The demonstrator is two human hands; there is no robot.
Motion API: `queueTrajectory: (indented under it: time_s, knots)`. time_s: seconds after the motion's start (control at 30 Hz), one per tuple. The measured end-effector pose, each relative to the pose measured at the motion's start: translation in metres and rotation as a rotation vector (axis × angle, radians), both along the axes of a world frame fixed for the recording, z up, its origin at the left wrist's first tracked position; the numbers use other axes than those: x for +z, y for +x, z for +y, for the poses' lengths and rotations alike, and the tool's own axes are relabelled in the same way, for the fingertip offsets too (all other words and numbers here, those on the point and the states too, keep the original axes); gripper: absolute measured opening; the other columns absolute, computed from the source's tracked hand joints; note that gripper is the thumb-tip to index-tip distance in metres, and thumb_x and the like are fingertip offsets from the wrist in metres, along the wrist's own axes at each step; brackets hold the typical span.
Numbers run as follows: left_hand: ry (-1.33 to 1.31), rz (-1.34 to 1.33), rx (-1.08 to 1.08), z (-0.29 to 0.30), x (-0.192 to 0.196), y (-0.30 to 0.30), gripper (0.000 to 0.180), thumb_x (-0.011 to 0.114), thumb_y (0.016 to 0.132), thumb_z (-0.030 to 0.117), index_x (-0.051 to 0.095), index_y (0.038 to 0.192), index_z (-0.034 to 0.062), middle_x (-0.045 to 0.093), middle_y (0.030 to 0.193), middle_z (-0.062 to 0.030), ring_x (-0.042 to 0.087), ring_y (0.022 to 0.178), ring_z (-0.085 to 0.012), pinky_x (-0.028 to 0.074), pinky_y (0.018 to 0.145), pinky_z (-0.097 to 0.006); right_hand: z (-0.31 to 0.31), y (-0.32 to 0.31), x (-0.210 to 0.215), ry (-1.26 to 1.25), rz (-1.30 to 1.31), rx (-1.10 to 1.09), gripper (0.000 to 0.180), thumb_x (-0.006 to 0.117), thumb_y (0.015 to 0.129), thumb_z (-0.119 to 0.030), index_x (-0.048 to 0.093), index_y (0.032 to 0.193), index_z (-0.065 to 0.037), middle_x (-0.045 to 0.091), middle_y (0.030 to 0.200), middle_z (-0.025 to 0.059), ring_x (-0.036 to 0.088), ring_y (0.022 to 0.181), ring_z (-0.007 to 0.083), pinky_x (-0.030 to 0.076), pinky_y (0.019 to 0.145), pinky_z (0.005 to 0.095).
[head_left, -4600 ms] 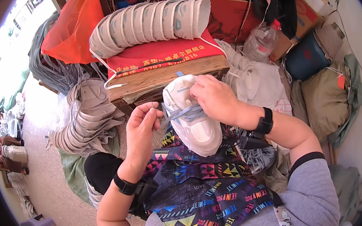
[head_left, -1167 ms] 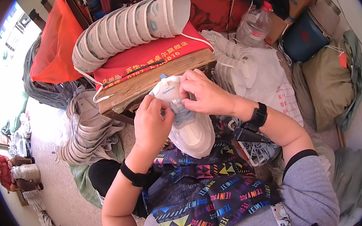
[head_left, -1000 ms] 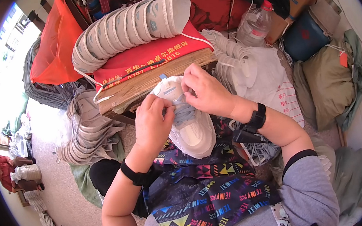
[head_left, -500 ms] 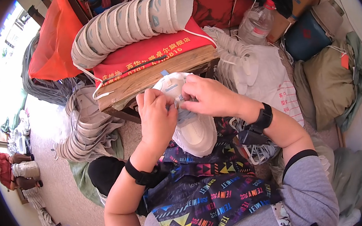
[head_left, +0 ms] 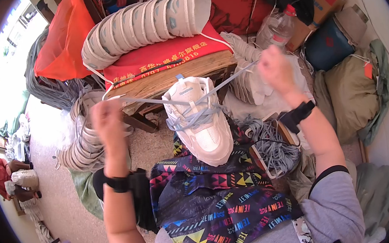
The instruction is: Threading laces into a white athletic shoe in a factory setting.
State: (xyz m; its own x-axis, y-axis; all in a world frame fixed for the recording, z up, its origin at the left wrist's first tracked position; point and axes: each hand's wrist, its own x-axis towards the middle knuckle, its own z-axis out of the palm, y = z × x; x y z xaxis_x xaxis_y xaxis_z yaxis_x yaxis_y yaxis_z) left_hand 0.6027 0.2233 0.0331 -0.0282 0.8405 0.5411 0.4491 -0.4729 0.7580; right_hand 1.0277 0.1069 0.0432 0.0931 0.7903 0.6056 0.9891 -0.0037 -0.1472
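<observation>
A white shoe upper (head_left: 209, 141) rests toe toward me at the edge of my patterned apron (head_left: 221, 203), its tongue by the wooden bench. Grey-blue shoelace (head_left: 233, 77) criss-crosses its front, and both loose ends are pulled taut out to the sides. My left hand (head_left: 108, 122) is closed on one end, out to the left of the upper. At the upper right, my right hand (head_left: 276, 69) grips the other end, held a little higher. Motion blurs both hands, so single fingers are hard to make out.
On a wooden bench (head_left: 171, 75) with a red cloth lies a curved row of nested uppers (head_left: 148, 25). More stacked uppers (head_left: 81, 141) lie at left. A bundle of grey laces (head_left: 277, 151) sits right of my lap. A plastic bottle (head_left: 275, 28) stands behind my right hand.
My hands have moved from close together over the tongue to far apart on either side. The lace between them and the upper is now stretched out, and the upper's front is uncovered.
</observation>
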Motion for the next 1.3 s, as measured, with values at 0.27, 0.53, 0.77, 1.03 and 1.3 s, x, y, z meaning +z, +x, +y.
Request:
queueTrajectory:
  time_s: [0.27, 0.53, 0.77, 1.03, 1.3]
  knots:
    - [-0.213, -0.117, 0.347, 0.041, -0.049, -0.123, 0.026, 0.066, 0.086, 0.008, 0.062, 0.11, -0.0022, 0.058, 0.085, -0.0037, 0.051, 0.075, -0.0089, 0.043, 0.068, -0.025, -0.019, 0.114, -0.009, -0.148, 0.011, -0.407, 0.012, 0.062, 0.081, -0.013, 0.059, 0.09, -0.007, 0.055, 0.097, 0.0152, 0.06, 0.085, 0.0358, 0.05, 0.07, 0.0427]
    - [-0.038, 0.242, -0.46, -0.075, -0.006, 0.047, 0.038, 0.074, 0.071, -0.003, 0.063, 0.106, 0.0062, 0.046, 0.102, -0.006, 0.048, 0.073, -0.0117, 0.046, 0.064, -0.025, 0.02, -0.086, 0.02, -0.312, 0.362, 0.557, 0.019, 0.065, 0.083, -0.012, 0.064, 0.102, -0.007, 0.054, 0.1, 0.0128, 0.061, 0.089, 0.0302, 0.051, 0.074, 0.0361]
    - [-0.235, 0.146, -0.528, -0.076, -0.003, 0.065, 0.018, 0.072, 0.075, -0.003, 0.061, 0.088, 0.0025, 0.045, 0.091, -0.0014, 0.043, 0.069, -0.0077, 0.037, 0.058, -0.021, 0.02, -0.118, 0.017, -0.409, 0.336, 0.611, 0.015, 0.068, 0.081, -0.013, 0.061, 0.091, -0.005, 0.049, 0.089, 0.0086, 0.056, 0.08, 0.0264, 0.047, 0.071, 0.0366]
    - [-0.287, -0.067, -0.522, -0.074, -0.024, 0.074, 0.014, 0.069, 0.08, -0.003, 0.061, 0.09, 0.0019, 0.045, 0.088, -0.0011, 0.041, 0.063, -0.0061, 0.036, 0.054, -0.021, 0.018, -0.099, 0.025, -0.406, 0.535, 0.537, 0.01, 0.068, 0.079, -0.009, 0.059, 0.081, -0.004, 0.049, 0.079, 0.0064, 0.054, 0.071, 0.0203, 0.044, 0.064, 0.0334]
    - [-0.262, -0.147, -0.425, -0.076, -0.031, 0.071, 0.024, 0.067, 0.08, -0.007, 0.058, 0.101, 0.0025, 0.047, 0.09, -0.0025, 0.042, 0.064, -0.0066, 0.038, 0.057, -0.021, 0.0, -0.092, 0.038, -0.214, 0.37, 0.3, 0.015, 0.067, 0.08, -0.013, 0.059, 0.091, -0.007, 0.054, 0.089, 0.0105, 0.06, 0.077, 0.0301, 0.049, 0.067, 0.0407]
